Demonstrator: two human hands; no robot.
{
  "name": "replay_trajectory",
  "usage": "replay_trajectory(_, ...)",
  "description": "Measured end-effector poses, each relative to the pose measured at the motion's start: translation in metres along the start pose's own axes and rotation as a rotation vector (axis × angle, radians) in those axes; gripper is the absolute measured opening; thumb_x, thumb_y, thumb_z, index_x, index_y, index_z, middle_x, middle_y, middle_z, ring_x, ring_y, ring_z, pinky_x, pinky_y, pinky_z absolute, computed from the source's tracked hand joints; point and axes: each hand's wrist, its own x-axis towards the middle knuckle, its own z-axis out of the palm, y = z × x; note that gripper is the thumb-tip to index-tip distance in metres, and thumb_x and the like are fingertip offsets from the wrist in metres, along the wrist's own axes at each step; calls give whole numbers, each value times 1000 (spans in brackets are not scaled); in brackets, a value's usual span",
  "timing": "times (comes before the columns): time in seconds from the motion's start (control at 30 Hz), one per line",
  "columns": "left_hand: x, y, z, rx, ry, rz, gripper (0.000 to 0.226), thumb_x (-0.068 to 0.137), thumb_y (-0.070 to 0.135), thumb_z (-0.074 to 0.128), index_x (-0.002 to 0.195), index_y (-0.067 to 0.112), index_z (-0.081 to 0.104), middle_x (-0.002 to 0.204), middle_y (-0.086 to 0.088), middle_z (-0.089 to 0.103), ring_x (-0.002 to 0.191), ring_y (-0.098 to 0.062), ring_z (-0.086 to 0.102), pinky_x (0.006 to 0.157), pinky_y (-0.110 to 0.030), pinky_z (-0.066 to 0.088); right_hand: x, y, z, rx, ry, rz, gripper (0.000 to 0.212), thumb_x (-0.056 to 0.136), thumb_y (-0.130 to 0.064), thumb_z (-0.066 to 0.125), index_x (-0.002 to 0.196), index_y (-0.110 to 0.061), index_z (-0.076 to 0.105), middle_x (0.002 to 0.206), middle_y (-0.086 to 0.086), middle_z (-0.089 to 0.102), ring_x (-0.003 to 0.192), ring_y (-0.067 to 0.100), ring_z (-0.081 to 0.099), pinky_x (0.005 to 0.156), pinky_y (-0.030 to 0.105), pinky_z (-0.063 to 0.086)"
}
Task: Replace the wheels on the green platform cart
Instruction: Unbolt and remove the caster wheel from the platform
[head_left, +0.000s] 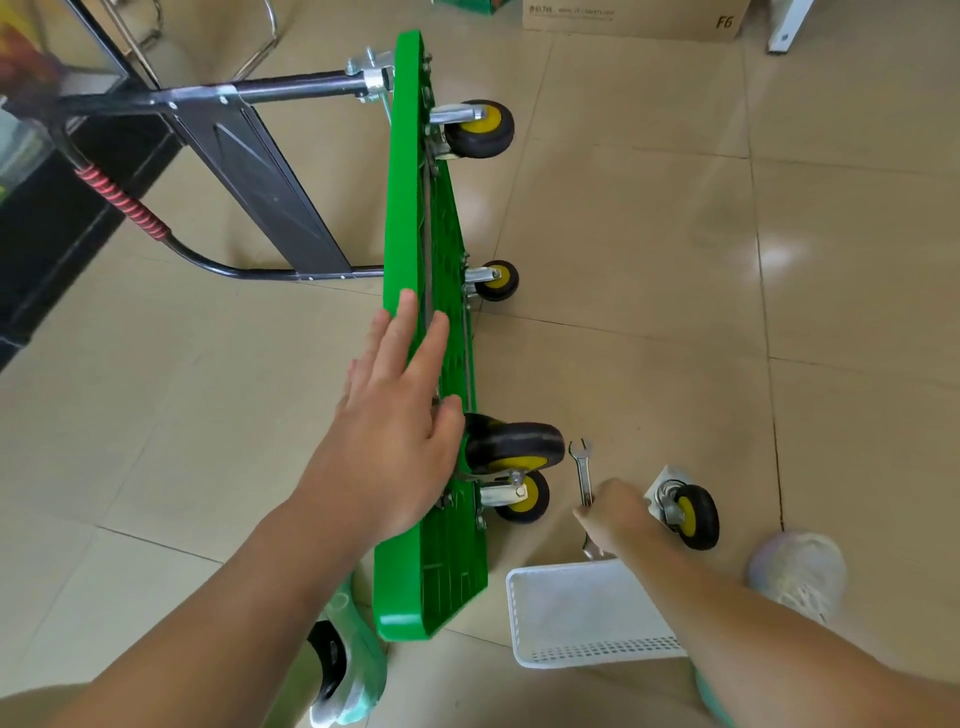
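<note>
the floor (649, 260) is laid with large glossy beige tiles, on which pale patches of light are mirrored and thin dark joints are seen. the green platform cart (415, 208) is stood on its long edge on these tiles in the middle of the view, with its ribbed underside turned to the right and its black handle (244, 156), partly wound with red cord (122, 200), folded out to the left. four black wheels with yellow hubs (480, 129) are seen bolted to the underside. the left hand (400, 436) is laid flat on the upper edge of the deck, fingers straight and slightly spread. the right hand (615, 514) is curled round the shank of a wrench (583, 467) just above the floor, beside the nearest wheels. a loose caster (685, 512) is lying on the tiles just right of that hand, and a white perforated basket (587, 613) is set just below it. a cardboard box (634, 21) is placed at the far edge, a dark cabinet (52, 234) along the left, and chrome chair legs (208, 41) behind the handle.
</note>
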Motion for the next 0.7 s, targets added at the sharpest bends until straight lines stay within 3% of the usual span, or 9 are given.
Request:
replay_trajectory(0.07,1,0,4,28,3,8,69,104,33,41,165,31,8,169,18,-12,153,-3,-24,127,-30,-5,13,2,4,-22,-20,22,15,92,-25,60,84,-12,60,55,4,69,42,15,66,37,17,39)
replay_trajectory(0.13,1,1,6,52,20,17,70,102,33,42,164,31,11,166,24,-12,151,1,-27,115,-12,-13,25,2,8,-17,-47,40,12,90,-18,54,84,-10,60,47,4,66,39,16,65,39,18,42)
replay_trajectory(0.2,0,2,6,63,32,20,71,99,37,38,164,31,12,163,28,-13,150,3,-27,110,-5,-15,37,1,11,-17,-42,48,11,88,-14,51,83,-8,60,46,5,66,38,18,65,41,22,47)
replay_trajectory(0.4,-2,5,4,-25,56,17,72,95,30,45,162,29,21,168,24,-4,151,7,-20,111,1,-11,64,-2,22,-24,-27,86,7,87,-7,51,84,-10,56,47,6,66,41,22,68,49,33,59)
replay_trajectory(0.53,-3,2,6,-57,92,18,72,99,15,58,162,29,26,169,23,6,152,9,-13,111,1,-7,75,-3,30,-48,24,97,12,84,-5,50,80,-11,59,55,6,68,44,21,67,40,22,44)
replay_trajectory(0.7,-5,1,7,-67,101,11,73,99,12,60,161,30,26,167,27,10,152,11,-9,112,1,-3,84,-4,40,-47,22,88,15,84,0,52,76,-9,61,57,7,67,45,22,64,39,20,36)
